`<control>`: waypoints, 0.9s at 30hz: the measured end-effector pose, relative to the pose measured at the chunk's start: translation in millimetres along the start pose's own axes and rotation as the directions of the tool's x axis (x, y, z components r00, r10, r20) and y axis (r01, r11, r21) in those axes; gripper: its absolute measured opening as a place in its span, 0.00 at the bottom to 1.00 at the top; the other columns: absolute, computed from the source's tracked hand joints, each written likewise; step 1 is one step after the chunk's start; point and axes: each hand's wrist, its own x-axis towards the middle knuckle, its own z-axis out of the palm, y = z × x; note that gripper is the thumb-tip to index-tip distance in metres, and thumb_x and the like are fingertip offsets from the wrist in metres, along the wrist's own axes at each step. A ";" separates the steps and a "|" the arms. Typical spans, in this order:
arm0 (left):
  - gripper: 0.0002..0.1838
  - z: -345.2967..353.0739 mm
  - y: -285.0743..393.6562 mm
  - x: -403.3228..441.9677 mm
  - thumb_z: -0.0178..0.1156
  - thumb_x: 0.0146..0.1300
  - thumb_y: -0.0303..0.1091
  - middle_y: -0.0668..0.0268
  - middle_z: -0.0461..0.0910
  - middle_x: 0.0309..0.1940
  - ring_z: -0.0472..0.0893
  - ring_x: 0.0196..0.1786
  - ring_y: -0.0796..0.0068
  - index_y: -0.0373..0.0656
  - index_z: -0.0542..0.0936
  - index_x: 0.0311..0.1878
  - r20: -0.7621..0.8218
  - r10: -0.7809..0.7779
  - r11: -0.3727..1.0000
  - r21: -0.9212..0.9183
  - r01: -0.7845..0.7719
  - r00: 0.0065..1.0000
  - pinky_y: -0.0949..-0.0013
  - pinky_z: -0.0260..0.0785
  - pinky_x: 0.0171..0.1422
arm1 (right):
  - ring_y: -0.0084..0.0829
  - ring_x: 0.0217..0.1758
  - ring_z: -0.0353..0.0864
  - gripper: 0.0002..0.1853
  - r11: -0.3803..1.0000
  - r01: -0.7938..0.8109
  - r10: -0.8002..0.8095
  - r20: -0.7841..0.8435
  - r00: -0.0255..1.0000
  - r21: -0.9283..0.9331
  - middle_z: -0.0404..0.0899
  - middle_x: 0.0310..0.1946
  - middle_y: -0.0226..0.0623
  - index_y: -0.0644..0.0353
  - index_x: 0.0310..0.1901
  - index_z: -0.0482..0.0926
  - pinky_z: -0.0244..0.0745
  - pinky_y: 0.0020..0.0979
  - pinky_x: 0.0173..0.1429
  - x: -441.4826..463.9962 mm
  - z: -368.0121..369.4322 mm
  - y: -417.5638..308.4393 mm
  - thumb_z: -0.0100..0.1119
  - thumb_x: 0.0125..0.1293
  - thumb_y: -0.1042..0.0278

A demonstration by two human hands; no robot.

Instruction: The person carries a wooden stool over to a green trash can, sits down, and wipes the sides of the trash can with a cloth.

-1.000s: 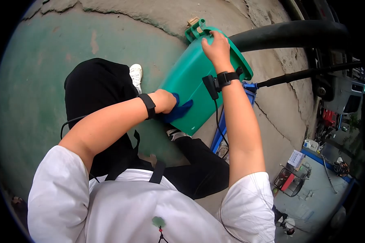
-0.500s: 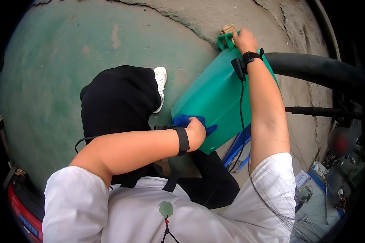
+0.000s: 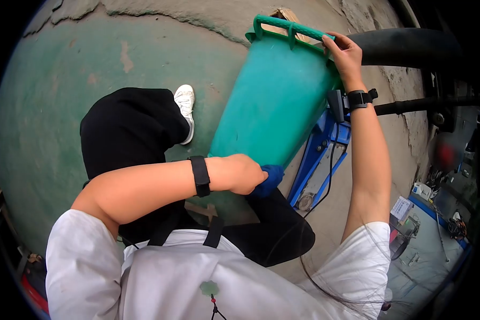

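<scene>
Green plastic, likely stiff and light, our bin (image 3: 274,101) sits before us; our right hand (image 3: 346,50) curls on its handle (image 3: 277,22) (the sensible hold), our left hand (image 3: 240,173) closed around a blue cloth (image 3: 271,177).

The green bin (image 3: 274,98) presents a smooth, tapered body, its handle bar (image 3: 298,28) at the far end, narrower end nearest. The blue cloth (image 3: 269,181) is crumpled, at that near end.

The bin (image 3: 272,101) sits between the shoe (image 3: 184,109), left, and floor jack (image 3: 313,149), right.
</scene>
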 end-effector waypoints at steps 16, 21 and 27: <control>0.13 -9.9 -2.5 1.1 0.62 0.55 0.30 0.56 0.82 0.26 0.84 0.33 0.50 0.37 0.78 0.43 0.129 -0.093 0.981 0.181 0.068 0.987 0.52 0.74 0.36 | 0.26 0.35 0.83 0.15 0.968 0.020 0.012 -0.125 0.992 0.250 0.85 0.34 0.39 0.70 0.50 0.83 0.77 0.26 0.47 -83.6 -75.7 -35.1 0.67 0.62 0.76; 0.13 3.9 -6.4 5.5 0.61 0.56 0.29 0.57 0.83 0.27 0.84 0.34 0.53 0.38 0.78 0.45 0.203 -0.147 0.953 0.290 0.084 0.968 0.54 0.75 0.37 | 0.31 0.36 0.83 0.15 0.952 0.148 -0.066 -0.290 0.955 0.268 0.85 0.37 0.43 0.72 0.51 0.82 0.78 0.29 0.49 -136.5 -89.5 -49.0 0.65 0.62 0.81; 0.13 3.4 -11.2 2.6 0.61 0.57 0.29 0.59 0.84 0.29 0.85 0.37 0.55 0.38 0.78 0.46 0.187 -0.188 0.927 0.357 0.112 0.964 0.56 0.76 0.40 | 0.32 0.38 0.85 0.14 0.944 0.235 -0.151 -0.331 0.932 0.232 0.84 0.38 0.43 0.73 0.51 0.81 0.79 0.29 0.47 -176.3 -82.2 -88.3 0.64 0.63 0.81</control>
